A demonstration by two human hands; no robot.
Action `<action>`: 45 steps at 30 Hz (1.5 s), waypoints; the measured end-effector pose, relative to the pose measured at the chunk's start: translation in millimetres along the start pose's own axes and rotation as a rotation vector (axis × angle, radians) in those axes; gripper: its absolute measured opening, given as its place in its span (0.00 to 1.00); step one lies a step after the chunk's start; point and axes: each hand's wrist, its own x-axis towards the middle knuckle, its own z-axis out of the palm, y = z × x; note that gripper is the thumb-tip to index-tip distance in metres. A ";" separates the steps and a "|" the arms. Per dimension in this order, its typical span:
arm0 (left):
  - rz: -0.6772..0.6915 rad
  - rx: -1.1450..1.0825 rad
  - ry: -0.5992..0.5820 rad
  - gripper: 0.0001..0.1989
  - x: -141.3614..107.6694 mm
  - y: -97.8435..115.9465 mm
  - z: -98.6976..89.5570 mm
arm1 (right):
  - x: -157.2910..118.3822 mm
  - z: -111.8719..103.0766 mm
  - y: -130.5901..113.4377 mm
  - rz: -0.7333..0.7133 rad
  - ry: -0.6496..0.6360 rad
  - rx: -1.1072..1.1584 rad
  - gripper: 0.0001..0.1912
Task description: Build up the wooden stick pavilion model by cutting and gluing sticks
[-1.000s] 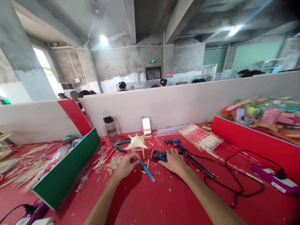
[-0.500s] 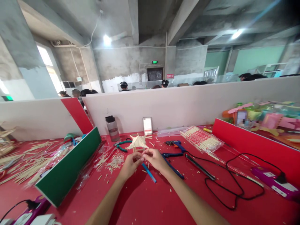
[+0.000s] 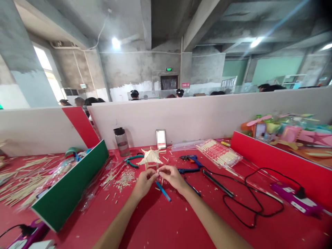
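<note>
Both hands meet at the middle of the red table, fingertips pinched close together. My left hand (image 3: 145,181) and my right hand (image 3: 172,176) close on something too small to make out. Just behind them stands a small pavilion of pale wooden sticks (image 3: 151,157) with a pointed roof. A blue pen-like stick (image 3: 164,192) lies below the fingertips. Green-handled pliers (image 3: 133,161) rest left of the pavilion, near a pile of tiny wood offcuts (image 3: 126,179). To the right lie a blue glue gun (image 3: 193,159) and a blue-handled tool (image 3: 188,170).
A dark-lidded bottle (image 3: 121,141) and a phone (image 3: 161,139) stand before the white partition (image 3: 207,116). Bagged sticks (image 3: 219,152), a black cable (image 3: 259,207) and a purple power strip (image 3: 295,199) lie right. A green board (image 3: 71,186) stands left.
The view has shifted slightly. My hands have moved a little lower relative to the pavilion, showing more of its posts, and their fingertips remain together.
</note>
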 end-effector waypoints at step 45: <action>0.056 0.298 0.035 0.12 -1.6 -6.0 -1.3 | 7.0 -12.1 3.0 0.053 0.120 -0.009 0.11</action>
